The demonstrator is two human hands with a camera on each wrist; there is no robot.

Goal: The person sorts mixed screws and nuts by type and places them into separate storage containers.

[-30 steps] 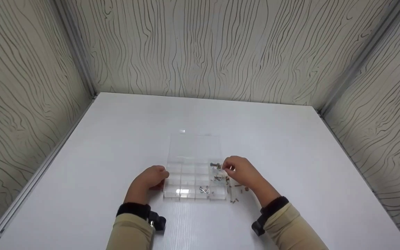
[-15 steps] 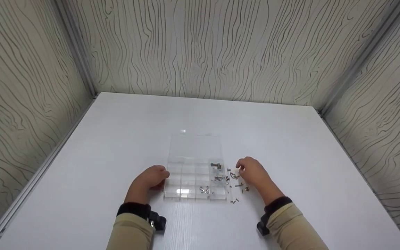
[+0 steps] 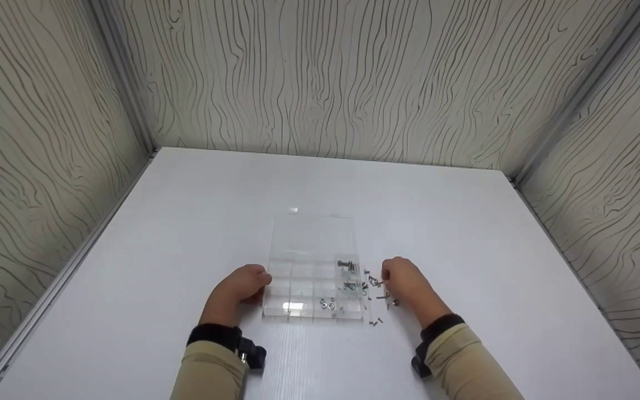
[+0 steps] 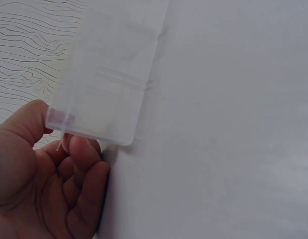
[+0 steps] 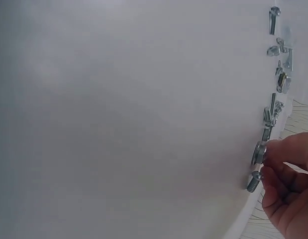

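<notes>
A clear plastic compartment box lies on the white table, its lid open flat behind it. My left hand grips the box's near left corner, thumb on the side and fingers curled against it. Some right-hand compartments hold screws and nuts. Loose screws lie scattered just right of the box. My right hand is down among them, its fingertips pinching a round-headed screw on the table.
Patterned walls close in the table at the back and on both sides. A row of small screws runs along the table in the right wrist view. Black wrist-worn cameras sit on both forearms.
My right hand has moved from over the box's right compartments rightward and down onto the loose screws. The left hand and the box have stayed put.
</notes>
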